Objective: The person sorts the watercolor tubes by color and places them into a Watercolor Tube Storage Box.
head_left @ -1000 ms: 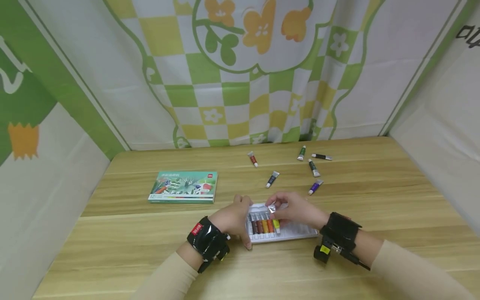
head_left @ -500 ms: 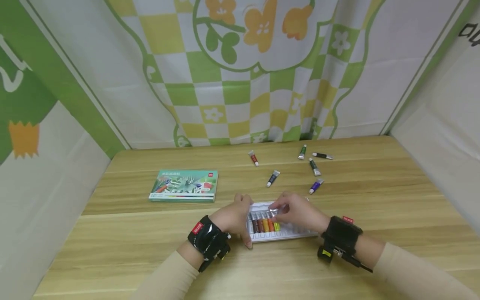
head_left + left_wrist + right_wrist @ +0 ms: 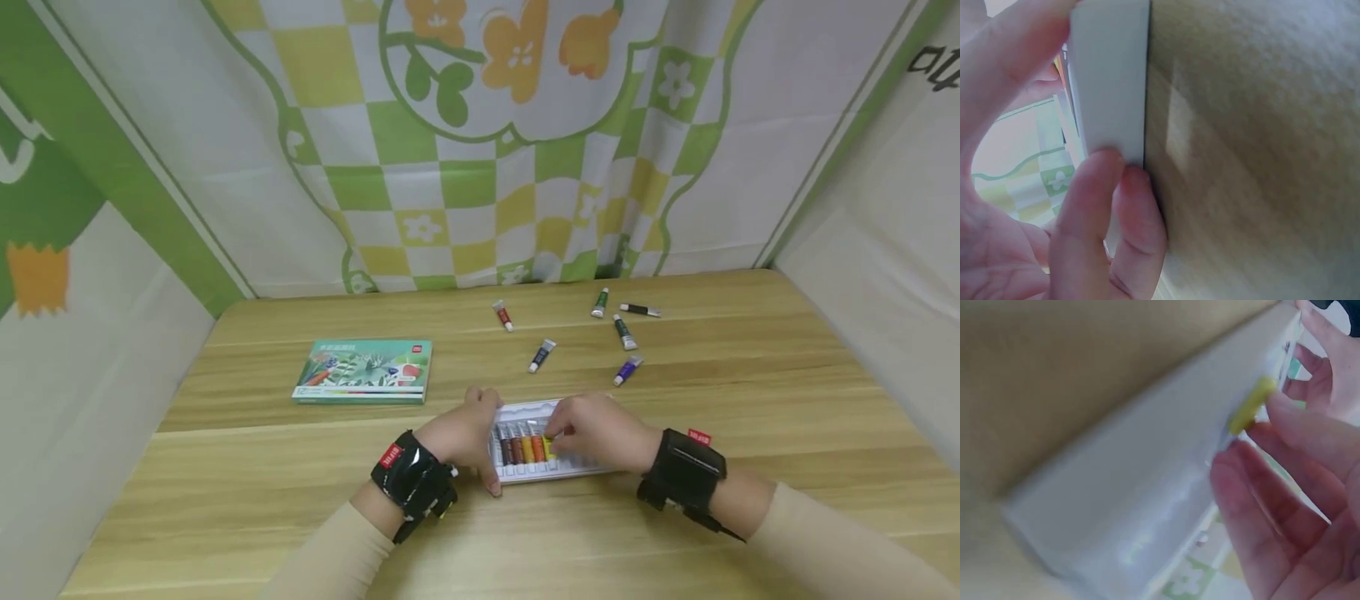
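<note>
One wood-grain tabletop [image 3: 555, 546] beneath both hands. Just beyond and left of the left hand [image 3: 467, 429], a teal illustrated paint carton [image 3: 363, 372]. Between the hands, a shallow white tray [image 3: 555, 477], gripped at the left end by left thumb and fingers. Over the tray's right half, the right hand [image 3: 603, 429], curled into a pinch. Beyond both hands, loose paint tubes: red [image 3: 503, 317], green [image 3: 600, 302], black [image 3: 641, 310], dark green [image 3: 625, 332], dark blue [image 3: 542, 356] and violet [image 3: 627, 370], nearest the right hand. Left of the right fingertips, brown [image 3: 517, 451], ochre [image 3: 527, 450] and orange [image 3: 537, 449] tubes in the tray. Within the pinch, a yellow paint tube [image 3: 1250, 407], beside the orange. Probably being seated in a slot; next, likely to need a light press, release, then a reach beyond for another tube.
</note>
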Action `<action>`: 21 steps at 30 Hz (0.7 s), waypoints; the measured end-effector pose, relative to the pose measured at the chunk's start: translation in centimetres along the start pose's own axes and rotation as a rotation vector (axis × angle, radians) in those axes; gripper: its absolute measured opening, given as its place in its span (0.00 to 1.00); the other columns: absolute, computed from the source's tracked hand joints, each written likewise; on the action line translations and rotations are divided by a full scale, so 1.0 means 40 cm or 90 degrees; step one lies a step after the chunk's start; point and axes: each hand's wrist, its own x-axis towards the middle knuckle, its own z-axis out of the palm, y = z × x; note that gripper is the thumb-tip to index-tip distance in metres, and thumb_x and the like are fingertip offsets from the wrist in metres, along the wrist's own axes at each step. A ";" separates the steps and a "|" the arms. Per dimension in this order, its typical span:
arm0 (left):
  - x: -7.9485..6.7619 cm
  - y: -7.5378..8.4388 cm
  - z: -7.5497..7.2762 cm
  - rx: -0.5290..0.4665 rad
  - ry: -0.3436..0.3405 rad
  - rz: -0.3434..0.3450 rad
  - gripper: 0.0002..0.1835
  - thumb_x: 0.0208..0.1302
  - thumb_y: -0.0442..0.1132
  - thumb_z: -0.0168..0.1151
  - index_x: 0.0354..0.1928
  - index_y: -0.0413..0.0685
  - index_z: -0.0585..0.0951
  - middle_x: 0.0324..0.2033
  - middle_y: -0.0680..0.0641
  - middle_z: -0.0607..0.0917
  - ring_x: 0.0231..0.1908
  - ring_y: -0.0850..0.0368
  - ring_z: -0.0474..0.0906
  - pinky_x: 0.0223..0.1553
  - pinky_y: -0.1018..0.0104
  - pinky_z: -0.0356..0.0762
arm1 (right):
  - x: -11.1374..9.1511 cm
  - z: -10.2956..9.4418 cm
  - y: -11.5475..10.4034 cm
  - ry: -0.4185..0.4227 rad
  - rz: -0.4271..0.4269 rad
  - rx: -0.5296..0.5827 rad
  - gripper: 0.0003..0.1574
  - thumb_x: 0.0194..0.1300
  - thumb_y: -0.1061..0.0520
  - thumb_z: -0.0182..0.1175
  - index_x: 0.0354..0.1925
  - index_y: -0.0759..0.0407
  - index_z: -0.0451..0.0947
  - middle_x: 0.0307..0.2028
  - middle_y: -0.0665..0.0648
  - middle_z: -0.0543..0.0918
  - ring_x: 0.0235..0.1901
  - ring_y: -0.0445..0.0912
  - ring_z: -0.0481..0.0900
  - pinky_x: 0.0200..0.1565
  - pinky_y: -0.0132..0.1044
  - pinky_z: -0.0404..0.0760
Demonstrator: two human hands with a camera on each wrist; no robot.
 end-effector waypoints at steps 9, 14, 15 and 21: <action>-0.006 0.004 -0.011 -0.015 0.004 0.003 0.57 0.25 0.31 0.90 0.63 0.33 0.66 0.50 0.39 0.67 0.42 0.47 0.73 0.40 0.58 0.78 | 0.040 -0.011 -0.069 -0.044 -0.022 -0.200 0.06 0.62 0.67 0.69 0.29 0.59 0.87 0.27 0.49 0.84 0.24 0.39 0.73 0.30 0.33 0.77; -0.014 0.009 -0.010 -0.018 0.011 -0.003 0.56 0.24 0.31 0.90 0.61 0.34 0.67 0.49 0.39 0.66 0.39 0.48 0.73 0.36 0.61 0.78 | 0.078 -0.049 -0.040 -0.133 -0.044 -0.145 0.04 0.62 0.65 0.70 0.33 0.58 0.90 0.30 0.47 0.86 0.28 0.37 0.77 0.35 0.33 0.79; -0.015 0.011 -0.009 -0.021 0.011 -0.007 0.56 0.24 0.30 0.90 0.61 0.34 0.66 0.49 0.39 0.66 0.38 0.48 0.74 0.34 0.62 0.78 | 0.087 -0.059 -0.031 -0.156 -0.050 -0.120 0.05 0.61 0.67 0.70 0.34 0.58 0.90 0.31 0.47 0.87 0.29 0.37 0.78 0.36 0.33 0.80; -0.013 0.015 -0.006 -0.018 0.006 -0.021 0.56 0.25 0.30 0.90 0.62 0.36 0.66 0.50 0.40 0.66 0.33 0.51 0.74 0.32 0.64 0.77 | 0.138 -0.113 -0.010 -0.320 -0.018 -0.017 0.18 0.62 0.71 0.65 0.46 0.56 0.90 0.43 0.46 0.88 0.41 0.38 0.80 0.45 0.35 0.81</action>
